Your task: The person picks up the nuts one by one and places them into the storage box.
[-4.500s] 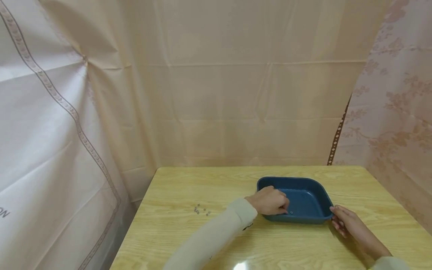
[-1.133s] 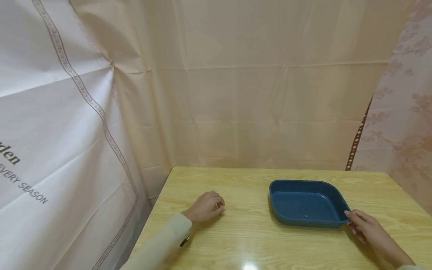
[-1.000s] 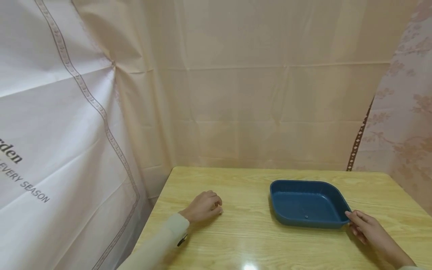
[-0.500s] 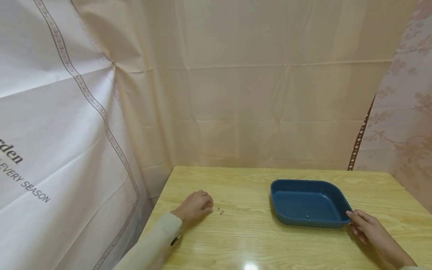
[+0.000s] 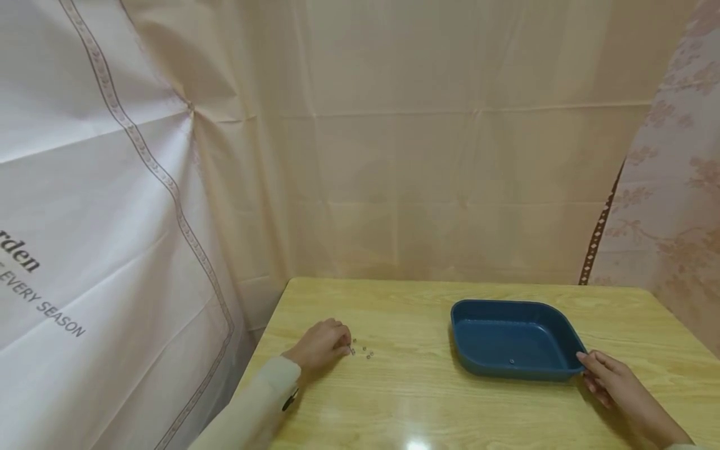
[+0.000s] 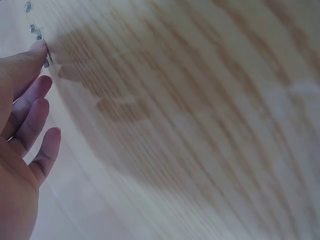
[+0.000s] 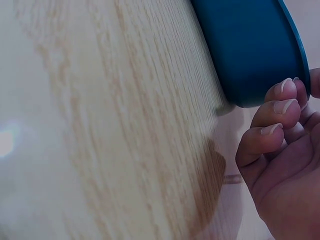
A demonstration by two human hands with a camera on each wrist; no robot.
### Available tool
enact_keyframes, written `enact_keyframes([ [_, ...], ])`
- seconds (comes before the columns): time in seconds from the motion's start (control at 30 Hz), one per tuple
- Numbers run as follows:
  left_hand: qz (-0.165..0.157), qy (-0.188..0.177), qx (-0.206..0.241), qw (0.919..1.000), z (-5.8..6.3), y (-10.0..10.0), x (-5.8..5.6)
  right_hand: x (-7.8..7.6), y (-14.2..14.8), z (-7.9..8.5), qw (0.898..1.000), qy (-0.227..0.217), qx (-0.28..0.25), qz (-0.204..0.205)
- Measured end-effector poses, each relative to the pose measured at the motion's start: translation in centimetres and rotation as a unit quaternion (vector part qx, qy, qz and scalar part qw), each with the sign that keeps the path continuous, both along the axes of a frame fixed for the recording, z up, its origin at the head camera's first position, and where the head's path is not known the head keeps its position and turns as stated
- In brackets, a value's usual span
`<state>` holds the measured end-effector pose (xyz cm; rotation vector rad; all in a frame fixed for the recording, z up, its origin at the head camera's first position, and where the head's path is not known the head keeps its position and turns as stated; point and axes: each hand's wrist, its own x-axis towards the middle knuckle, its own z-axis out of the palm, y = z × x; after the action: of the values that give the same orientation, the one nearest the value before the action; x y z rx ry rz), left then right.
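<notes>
Several small metal nuts [image 5: 364, 349] lie on the wooden table at the left. My left hand [image 5: 320, 345] is low over the table just beside them. In the left wrist view, the thumb and forefinger of my left hand [image 6: 22, 80] pinch a small nut [image 6: 47, 62] at their tips, while the other fingers are loosely bent. My right hand [image 5: 610, 378] holds the near right corner of a blue plastic tray [image 5: 514, 374], thumb over the rim and fingers bent underneath. One nut [image 5: 511, 361] sits on the tray floor near its front wall.
The pale wooden table [image 5: 416, 400] spans the front, its back edge close to a beige hanging cloth [image 5: 394, 187]. A white printed cloth [image 5: 112, 250] hangs at the left and a floral one [image 5: 680, 187] at the right.
My left hand has gone from inside the tray to the nuts at the left, then drawn slightly left, uncovering several. The right hand keeps its hold on the tray corner.
</notes>
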<state>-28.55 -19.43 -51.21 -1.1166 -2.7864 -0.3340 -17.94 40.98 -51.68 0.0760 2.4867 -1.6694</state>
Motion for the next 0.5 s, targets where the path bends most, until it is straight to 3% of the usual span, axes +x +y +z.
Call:
enact_keyframes([
  [0.23, 0.019, -0.007, -0.007, 0.9998, -0.03, -0.26, -0.34, -0.15, 0.05, 0.04, 1.0, -0.002, 0.005, 0.005],
  [0.5, 0.014, -0.044, 0.007, 0.9989, 0.29, -0.01, -0.03, 0.1, -0.21, 0.26, 1.0, 0.002, 0.01, 0.006],
])
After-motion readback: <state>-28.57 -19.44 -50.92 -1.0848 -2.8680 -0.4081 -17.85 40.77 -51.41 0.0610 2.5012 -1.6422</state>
